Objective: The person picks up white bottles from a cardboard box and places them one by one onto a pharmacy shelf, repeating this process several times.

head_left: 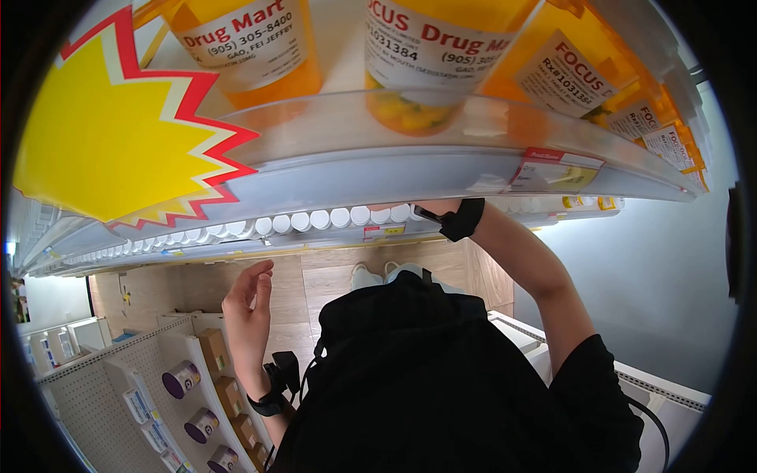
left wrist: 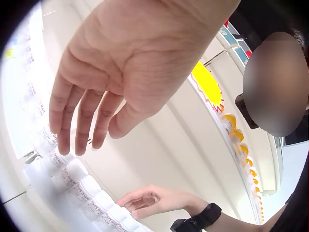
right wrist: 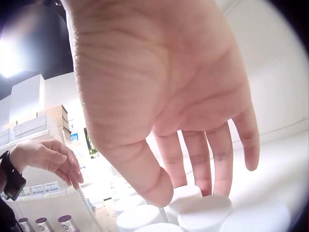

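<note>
My right hand [right wrist: 169, 92] reaches in under the upper shelf, over a row of white capped bottles [right wrist: 205, 212]. Its straight fingers extend down behind the caps, and the thumb sits at their near side. Seen from the left wrist, the right hand [left wrist: 157, 199] is right at the tops of the labelled white bottles [left wrist: 89, 188]. In the head view the shelf mostly hides that hand. My left hand [head_left: 249, 303] hangs in the air in front of the shelving with relaxed fingers, holding nothing.
Orange pill bottles [head_left: 426, 67] stand on the upper shelf [head_left: 331, 169] behind a clear lip, with a yellow starburst sign [head_left: 110, 126] on its edge. Another shelf unit [head_left: 102, 386] carries purple-lidded cans [head_left: 181, 379] and brown boxes [head_left: 213, 351].
</note>
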A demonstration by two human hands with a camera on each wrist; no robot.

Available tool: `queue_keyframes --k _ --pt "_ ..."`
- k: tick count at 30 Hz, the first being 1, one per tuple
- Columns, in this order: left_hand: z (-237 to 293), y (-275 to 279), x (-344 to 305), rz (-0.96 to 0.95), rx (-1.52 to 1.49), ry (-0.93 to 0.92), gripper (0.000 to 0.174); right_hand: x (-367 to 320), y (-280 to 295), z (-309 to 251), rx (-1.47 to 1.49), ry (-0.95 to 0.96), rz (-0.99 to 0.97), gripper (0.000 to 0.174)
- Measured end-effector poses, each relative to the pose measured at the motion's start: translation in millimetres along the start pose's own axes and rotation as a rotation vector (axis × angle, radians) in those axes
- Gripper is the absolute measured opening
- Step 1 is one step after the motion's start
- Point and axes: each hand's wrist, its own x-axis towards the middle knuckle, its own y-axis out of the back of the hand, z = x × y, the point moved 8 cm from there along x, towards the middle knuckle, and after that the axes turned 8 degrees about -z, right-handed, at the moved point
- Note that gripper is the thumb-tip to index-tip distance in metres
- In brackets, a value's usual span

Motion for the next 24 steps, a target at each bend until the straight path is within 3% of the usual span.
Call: queue_keyframes --k 12,14,18,20,21,22,23,24 --pt "10 -10 8 -0.048 0.022 -0.033 0.02 -13 22 21 -0.085 -0.101 -0.089 0.046" --pt "18 -15 10 -0.058 0.063 -0.066 0.02 -71 44 22 -0.106 -0.127 -0.109 0.046" --pt "28 -28 17 -0.06 0.058 -0.064 0.019 -99 72 38 -0.157 -0.176 -0.152 0.046" --pt "47 -35 19 -0.041 0.091 -0.263 0.017 -103 69 28 -0.175 -0.191 -0.17 0.046" --pt "50 -37 20 -0.042 0.091 -0.265 0.017 -102 70 28 -0.182 -0.197 -0.178 0.046" --pt "52 -40 21 -0.057 0.067 -0.266 0.016 -103 47 48 -0.139 -0.332 -0.331 0.045" --pt "55 -42 21 -0.073 0.043 -0.267 0.015 -104 44 51 -0.139 -0.331 -0.329 0.045" --pt "57 -43 21 -0.072 0.046 -0.268 0.015 -109 34 59 -0.112 -0.447 -0.454 0.042"
